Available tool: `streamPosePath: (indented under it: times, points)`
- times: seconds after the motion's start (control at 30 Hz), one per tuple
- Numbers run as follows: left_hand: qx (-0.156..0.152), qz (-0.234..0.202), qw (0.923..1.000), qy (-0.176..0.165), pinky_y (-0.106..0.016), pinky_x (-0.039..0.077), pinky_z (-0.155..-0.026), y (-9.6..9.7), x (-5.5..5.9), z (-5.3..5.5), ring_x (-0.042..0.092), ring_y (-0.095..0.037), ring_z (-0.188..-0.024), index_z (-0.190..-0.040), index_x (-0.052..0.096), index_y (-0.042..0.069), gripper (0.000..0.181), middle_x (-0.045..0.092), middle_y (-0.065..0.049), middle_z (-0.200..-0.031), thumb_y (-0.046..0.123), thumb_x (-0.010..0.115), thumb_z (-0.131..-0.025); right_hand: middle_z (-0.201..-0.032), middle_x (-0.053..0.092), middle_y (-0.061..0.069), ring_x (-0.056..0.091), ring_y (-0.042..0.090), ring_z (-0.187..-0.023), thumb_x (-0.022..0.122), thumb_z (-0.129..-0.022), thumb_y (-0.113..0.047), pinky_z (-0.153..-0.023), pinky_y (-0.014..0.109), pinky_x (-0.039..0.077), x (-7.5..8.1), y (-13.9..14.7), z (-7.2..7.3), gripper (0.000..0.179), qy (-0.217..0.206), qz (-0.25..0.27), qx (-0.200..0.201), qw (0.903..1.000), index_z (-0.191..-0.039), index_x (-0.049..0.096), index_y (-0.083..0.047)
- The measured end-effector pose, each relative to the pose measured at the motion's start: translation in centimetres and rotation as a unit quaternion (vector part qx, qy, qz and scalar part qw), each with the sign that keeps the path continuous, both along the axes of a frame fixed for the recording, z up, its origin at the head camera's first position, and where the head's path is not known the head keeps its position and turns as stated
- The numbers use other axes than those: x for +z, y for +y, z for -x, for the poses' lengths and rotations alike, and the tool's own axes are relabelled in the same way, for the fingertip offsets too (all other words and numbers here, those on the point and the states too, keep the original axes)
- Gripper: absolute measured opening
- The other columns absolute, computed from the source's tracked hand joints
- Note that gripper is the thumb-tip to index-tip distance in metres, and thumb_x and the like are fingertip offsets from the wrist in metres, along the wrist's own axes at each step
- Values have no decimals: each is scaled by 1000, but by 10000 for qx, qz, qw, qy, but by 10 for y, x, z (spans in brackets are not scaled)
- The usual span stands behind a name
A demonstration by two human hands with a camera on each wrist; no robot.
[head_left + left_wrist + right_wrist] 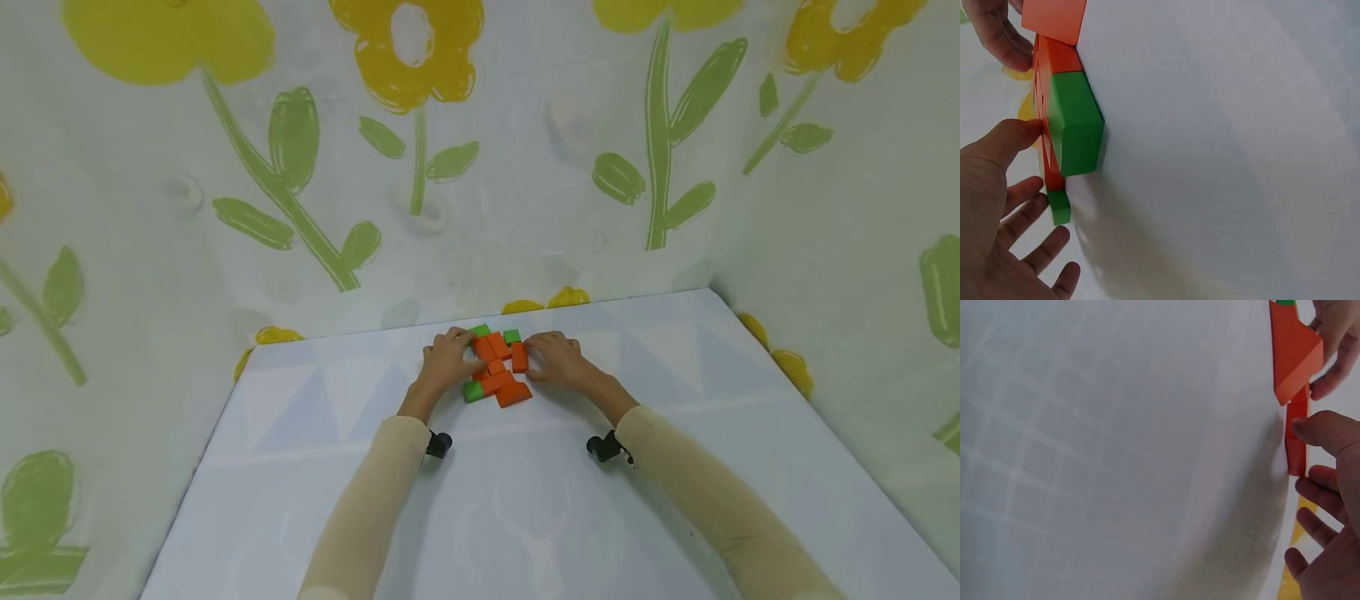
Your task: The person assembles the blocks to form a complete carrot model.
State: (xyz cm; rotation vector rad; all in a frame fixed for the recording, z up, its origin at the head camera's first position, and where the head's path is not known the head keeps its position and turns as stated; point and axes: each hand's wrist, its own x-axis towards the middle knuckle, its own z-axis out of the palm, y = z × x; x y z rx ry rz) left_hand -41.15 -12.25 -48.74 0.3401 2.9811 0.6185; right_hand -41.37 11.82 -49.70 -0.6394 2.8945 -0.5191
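Observation:
A flat cluster of orange and green blocks lies on the table. My left hand (446, 363) is at its left side, with the thumb against an orange block (486, 350) and the fingertips near the green block (480, 330) at the back. In the left wrist view the fingers spread loosely, and a green block (1079, 125) stands closest to the camera. On the right side, my right hand (557, 362) pinches an upright orange block (520, 357) by its ends between thumb and index finger. A small green block (512, 337) sits just behind it. At the front lies an orange block with slanted sides (514, 394).
The pale table (525, 500) has a faint triangle pattern. Its back edge meets a hanging cloth (510, 233) printed with yellow flowers. Black wrist cameras (602, 448) are on both wrists below the cream sleeves.

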Motion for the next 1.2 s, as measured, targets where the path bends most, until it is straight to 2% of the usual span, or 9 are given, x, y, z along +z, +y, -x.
streamPosePath:
  times: [0.23, 0.37, 0.5, 0.63, 0.87, 0.97, 1.07, 1.13, 1.2]
  points:
    - [-3, 247, 9997, 26, -51, 36, -103, 10, 2, 5, 39, -32, -128, -148, 50, 15, 65, 42, -7, -148, 48, 66, -94, -152, 44, 13, 34, 35, -140, 73, -91, -34, -106, 61, 30, -7, -2, 3, 66, 112, 97, 79, 9999, -146, 48, -7]
    - [-89, 576, 9980, 258, -50, 38, -101, 11, 0, 7, 40, -32, -128, -147, 52, 15, 64, 44, -7, -146, 47, 67, -93, -148, 48, 12, 34, 33, -138, 75, -90, -32, -106, 58, 29, -4, -1, 2, 62, 62, 289, 102, 9995, -143, 52, -8]
    - [-161, 618, 9971, 410, -48, 38, -100, 12, 0, 8, 42, -31, -124, -142, 57, 15, 62, 48, -8, -141, 43, 72, -89, -144, 52, 10, 36, 32, -136, 78, -87, -31, -106, 56, 29, -4, 3, 1, 60, 108, 465, 44, 9988, -139, 56, -8]
    - [-23, 287, 9993, 225, -47, 35, -101, 13, -1, 10, 42, -30, -121, -140, 57, 15, 62, 48, -9, -137, 38, 76, -86, -142, 54, 9, 38, 31, -134, 79, -86, -31, -105, 55, 30, -5, 8, 0, 59, 179, 576, -30, 9982, -136, 58, -9]
    - [229, 14, 9997, -46, -52, 34, -105, 15, -6, 11, 40, -32, -127, -144, 52, 13, 65, 47, -11, -145, 35, 75, -87, -141, 55, 9, 39, 31, -134, 80, -86, -31, -103, 55, 31, -2, 13, -7, 58, 286, 789, -47, 9965, -135, 59, -11]
    - [351, -156, 9992, 66, -53, 32, -104, 12, -9, 10, 42, -32, -124, -139, 55, 12, 61, 51, -11, -140, 35, 76, -86, -141, 55, 8, 39, 31, -133, 80, -86, -31, -104, 55, 30, -2, 14, -10, 58, 271, 879, -68, 9957, -135, 59, -11]
    - [365, -406, 9979, 337, -55, 30, -104, 10, -7, 5, 43, -32, -123, -135, 58, 12, 59, 54, -11, -137, 36, 77, -85, -141, 56, 8, 39, 30, -134, 80, -86, -33, -105, 55, 30, -1, 16, -12, 58, 219, 827, -128, 9962, -136, 59, -12]
    - [302, -648, 9962, 505, -55, 29, -104, 10, -4, -2, 42, -32, -124, -136, 57, 13, 60, 54, -10, -137, 36, 78, -84, -140, 56, 8, 39, 31, -133, 80, -86, -34, -105, 56, 31, 1, 19, -12, 59, 230, 761, -174, 9967, -136, 59, -12]
    - [201, -924, 9938, 591, -54, 28, -105, 10, 0, -14, 41, -32, -127, -138, 56, 13, 62, 53, -9, -139, 36, 79, -84, -141, 56, 8, 38, 30, -134, 80, -86, -34, -105, 56, 30, 4, 22, -11, 59, 229, 709, -252, 9969, -136, 59, -12]
